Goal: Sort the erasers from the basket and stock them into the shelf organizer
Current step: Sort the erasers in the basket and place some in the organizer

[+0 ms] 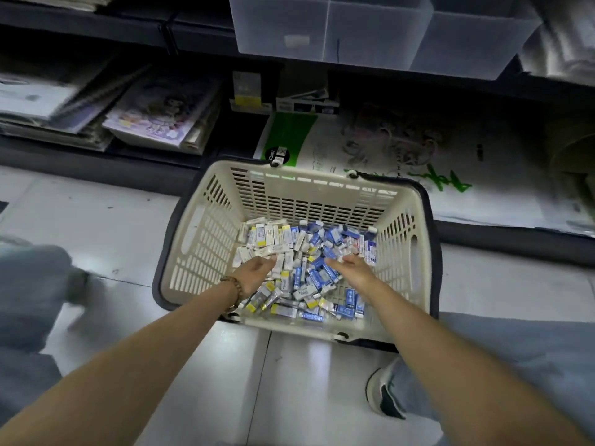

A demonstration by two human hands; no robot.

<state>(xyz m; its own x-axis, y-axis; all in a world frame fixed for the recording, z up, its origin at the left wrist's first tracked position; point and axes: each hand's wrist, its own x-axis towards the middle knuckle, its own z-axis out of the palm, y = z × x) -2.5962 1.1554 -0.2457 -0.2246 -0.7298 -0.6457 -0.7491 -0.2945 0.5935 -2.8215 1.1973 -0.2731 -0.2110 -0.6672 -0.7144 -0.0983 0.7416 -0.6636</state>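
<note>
A cream basket (pixel 306 204) sits on the floor, heaped with mixed erasers (pixel 317 278) — white-and-yellow ones toward 10 o'clock, blue toward 2 o'clock. The left hand (pixel 254 275) and right hand (pixel 351 268) rest loosely spread on the pile, gripping nothing. Sorting looks barely begun; next, gather one kind for the clear shelf organizer (pixel 370 27) at 12 o'clock.

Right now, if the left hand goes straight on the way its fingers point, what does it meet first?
Most likely the white and yellow erasers heaped just beyond the left hand, inside the basket; its slotted far wall comes after. Depth is hard to judge.
</note>
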